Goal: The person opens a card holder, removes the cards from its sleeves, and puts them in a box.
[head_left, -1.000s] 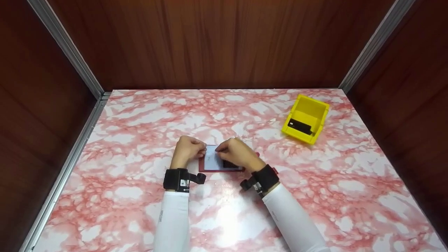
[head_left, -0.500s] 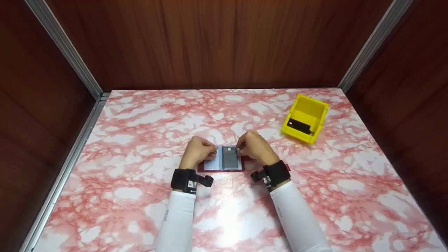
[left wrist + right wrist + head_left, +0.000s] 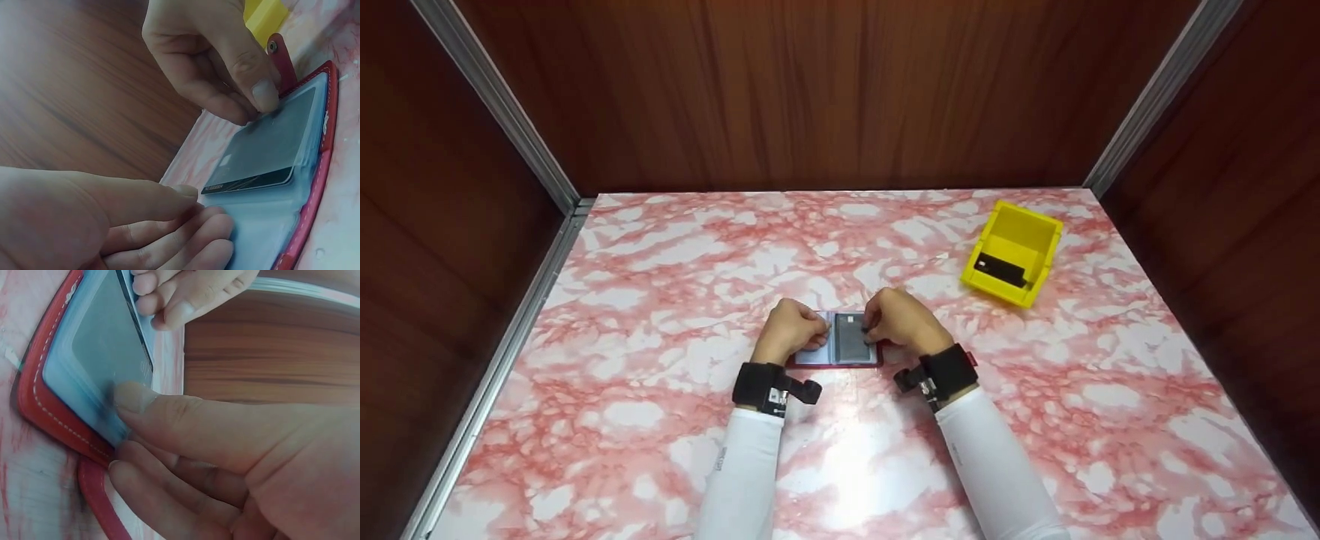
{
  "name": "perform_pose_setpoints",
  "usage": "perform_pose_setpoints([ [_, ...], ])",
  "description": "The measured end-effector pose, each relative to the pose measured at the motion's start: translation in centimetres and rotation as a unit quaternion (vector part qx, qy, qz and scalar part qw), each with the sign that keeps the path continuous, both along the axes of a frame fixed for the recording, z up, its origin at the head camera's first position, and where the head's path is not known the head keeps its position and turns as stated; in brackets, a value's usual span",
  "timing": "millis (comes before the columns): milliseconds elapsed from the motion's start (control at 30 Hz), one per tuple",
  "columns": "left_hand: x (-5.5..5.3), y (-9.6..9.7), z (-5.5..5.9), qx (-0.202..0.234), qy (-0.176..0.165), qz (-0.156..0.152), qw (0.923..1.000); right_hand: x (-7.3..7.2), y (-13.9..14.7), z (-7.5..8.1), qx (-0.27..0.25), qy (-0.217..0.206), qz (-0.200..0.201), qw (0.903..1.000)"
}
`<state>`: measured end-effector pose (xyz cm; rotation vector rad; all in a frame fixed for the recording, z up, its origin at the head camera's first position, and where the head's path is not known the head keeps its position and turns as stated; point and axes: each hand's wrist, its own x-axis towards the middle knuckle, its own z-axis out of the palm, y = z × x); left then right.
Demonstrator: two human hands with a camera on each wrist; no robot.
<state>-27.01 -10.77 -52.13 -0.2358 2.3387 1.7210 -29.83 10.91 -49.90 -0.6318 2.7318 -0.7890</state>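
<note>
The wallet (image 3: 331,126) lies open on the table (image 3: 675,285) between the hands. On its right side, the card (image 3: 259,149) appears mostly inside a clear sleeve (image 3: 313,132); a dark strip along its left edge remains outside. At far right, the bin (image 3: 1021,226) holds a second card (image 3: 1000,270), unsleeved.

Left hand (image 3: 793,328): fingers bent, thumb close to them beside the card; whether they pinch anything cannot be determined. Right hand (image 3: 905,321): thumb on the sleeve, fingers beneath, pinching its outer edge.
</note>
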Motion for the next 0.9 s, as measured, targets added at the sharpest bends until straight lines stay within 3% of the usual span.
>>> perform_pose_setpoints([
  [233,-0.02,-0.08,-0.24,0.005,-0.013,0.018,0.9997,0.05,-0.01,0.1,0.007,0.008,0.001,0.9999],
  [633,-0.02,-0.05,-0.17,0.004,-0.018,0.017,0.9997,0.07,-0.14,-0.13,0.004,0.008,-0.008,0.9999],
  [900,-0.13,-0.06,-0.23,-0.002,-0.017,0.014,0.9998,-0.03,-0.19,-0.39,0.004,0.036,0.005,0.9993],
])
